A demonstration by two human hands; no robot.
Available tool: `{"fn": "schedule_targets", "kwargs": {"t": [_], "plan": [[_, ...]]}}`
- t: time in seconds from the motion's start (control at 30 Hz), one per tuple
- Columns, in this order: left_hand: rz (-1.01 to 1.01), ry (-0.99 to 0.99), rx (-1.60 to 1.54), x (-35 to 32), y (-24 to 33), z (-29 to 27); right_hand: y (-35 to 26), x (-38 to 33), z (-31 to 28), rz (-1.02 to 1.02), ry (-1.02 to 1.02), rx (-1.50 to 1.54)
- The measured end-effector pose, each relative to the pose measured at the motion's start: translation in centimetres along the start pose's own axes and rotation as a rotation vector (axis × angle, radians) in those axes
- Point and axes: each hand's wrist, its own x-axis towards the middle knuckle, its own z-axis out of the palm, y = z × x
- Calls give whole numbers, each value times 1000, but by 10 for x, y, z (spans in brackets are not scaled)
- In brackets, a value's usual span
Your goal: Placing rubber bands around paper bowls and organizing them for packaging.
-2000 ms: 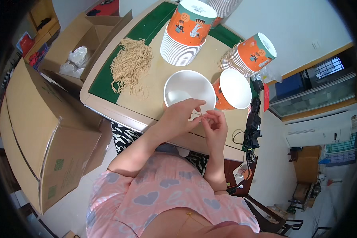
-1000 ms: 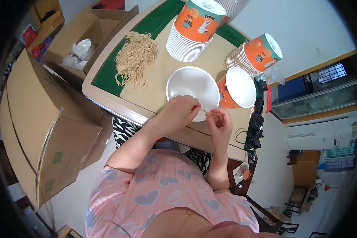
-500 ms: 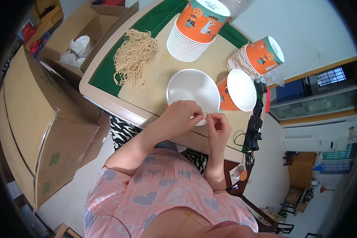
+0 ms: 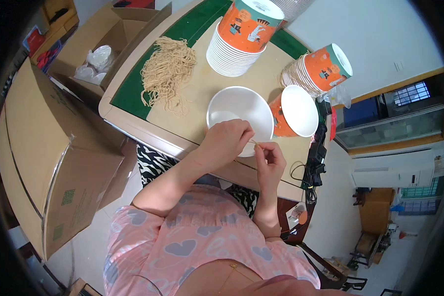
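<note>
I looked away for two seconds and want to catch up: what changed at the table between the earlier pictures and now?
Very little. The left hand and right hand stay together at the near rim of the white bowl, pinching a thin noodle strand between them; the fingers shifted only slightly. The noodle pile, the stacks of orange cups and the cardboard box kept their places.

Noodle pile [image 4: 168,69] left of bowl [image 4: 239,116]; cup stacks [image 4: 241,37] behind.
</note>
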Motion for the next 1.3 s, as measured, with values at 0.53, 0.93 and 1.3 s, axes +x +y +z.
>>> {"fn": "schedule_targets", "kwargs": {"t": [0.53, 0.93, 1.3], "plan": [[101, -18, 22, -1, 6, 10, -5, 7, -6, 34, -40, 83], [259, -68, 327, 2, 18, -8, -6, 9, -15, -29, -104, 40], [334, 60, 457, -2, 9, -45, -5, 6, -24, -39, -145, -72]]}}
